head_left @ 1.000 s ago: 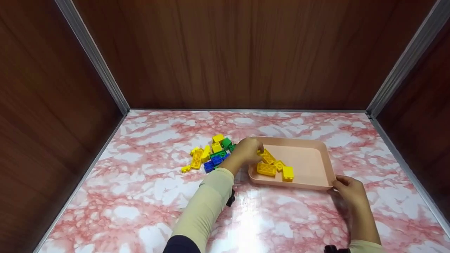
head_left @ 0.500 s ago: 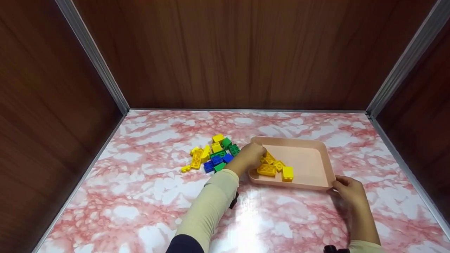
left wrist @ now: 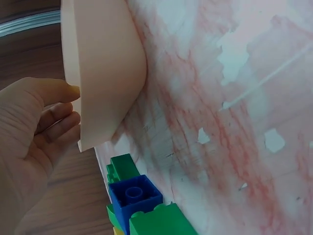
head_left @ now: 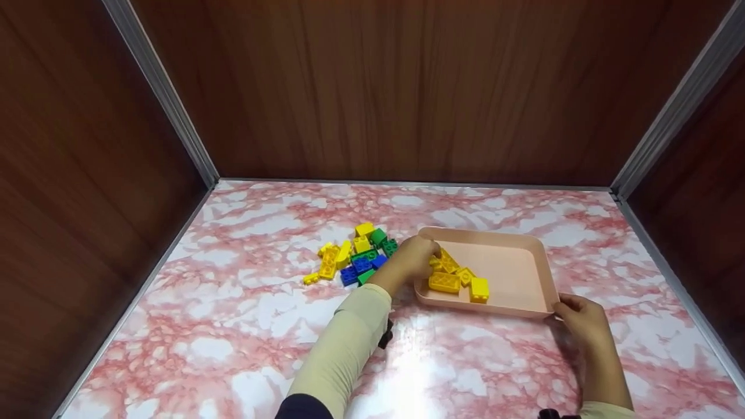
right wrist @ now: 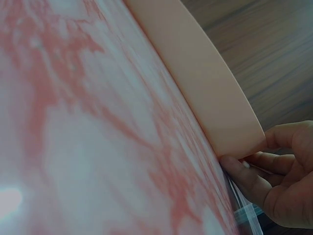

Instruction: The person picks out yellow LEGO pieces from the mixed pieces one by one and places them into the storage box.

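Observation:
A shallow peach tray [head_left: 506, 238] rests on the table with several yellow bricks [head_left: 444, 283] in its left part. My left hand [head_left: 414, 257] reaches over the tray's left wall, fingers bent down beside the yellow bricks. In the left wrist view, the thumb and fingers of my left hand [left wrist: 36, 117] pass behind the tray wall [left wrist: 105, 63], so whether they hold a brick is hidden. My right hand [head_left: 586, 320] holds the tray's near right corner. In the right wrist view, the fingers and thumb of my right hand [right wrist: 281, 176] grip that corner of the tray [right wrist: 210, 93].
Left of the tray lies a loose pile of yellow bricks [head_left: 329, 262], blue bricks [head_left: 349, 276] and green bricks [head_left: 389, 247]. The table [head_left: 244, 326] has a red and white marbled top. Brown wood-grain panels [head_left: 407, 93] stand behind and at both sides.
Compared with one second ago, my left hand has shifted slightly right and down within the tray's left end. My right hand keeps its place at the corner.

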The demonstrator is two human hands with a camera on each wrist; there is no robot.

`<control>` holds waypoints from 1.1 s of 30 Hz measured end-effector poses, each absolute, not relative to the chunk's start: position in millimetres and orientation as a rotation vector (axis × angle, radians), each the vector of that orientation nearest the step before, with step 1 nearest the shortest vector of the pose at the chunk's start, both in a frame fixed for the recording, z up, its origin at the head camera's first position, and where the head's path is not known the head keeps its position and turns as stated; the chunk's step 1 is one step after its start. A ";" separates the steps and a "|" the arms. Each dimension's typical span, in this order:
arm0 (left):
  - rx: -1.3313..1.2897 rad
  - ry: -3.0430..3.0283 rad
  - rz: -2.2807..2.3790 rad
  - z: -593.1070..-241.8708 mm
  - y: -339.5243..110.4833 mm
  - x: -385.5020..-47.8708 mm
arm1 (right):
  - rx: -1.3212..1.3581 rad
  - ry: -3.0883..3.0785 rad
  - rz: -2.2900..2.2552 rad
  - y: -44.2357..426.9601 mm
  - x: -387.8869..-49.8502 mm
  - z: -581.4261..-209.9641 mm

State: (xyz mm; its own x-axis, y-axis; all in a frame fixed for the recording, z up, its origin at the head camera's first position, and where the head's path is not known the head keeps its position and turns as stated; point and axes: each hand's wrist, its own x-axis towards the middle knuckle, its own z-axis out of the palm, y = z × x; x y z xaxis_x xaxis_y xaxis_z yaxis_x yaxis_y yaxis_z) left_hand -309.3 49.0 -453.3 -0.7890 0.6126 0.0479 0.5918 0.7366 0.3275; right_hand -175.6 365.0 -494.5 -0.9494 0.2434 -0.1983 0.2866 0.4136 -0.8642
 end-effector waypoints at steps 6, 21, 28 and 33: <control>1.031 2.910 0.681 -454.5 31.5 -303.0 | 0.484 2.608 -1.608 364.6 -174.0 -494.3; 0.970 3.092 0.741 -460.1 -27.6 -271.9 | 0.454 2.484 -1.803 363.6 -174.3 -495.6; 0.871 3.152 0.867 -463.1 -55.1 -261.5 | 0.445 2.512 -1.801 361.8 -174.4 -496.3; 0.803 3.221 1.019 -466.9 -75.1 -257.0 | 0.432 2.521 -1.797 362.5 -175.1 -496.1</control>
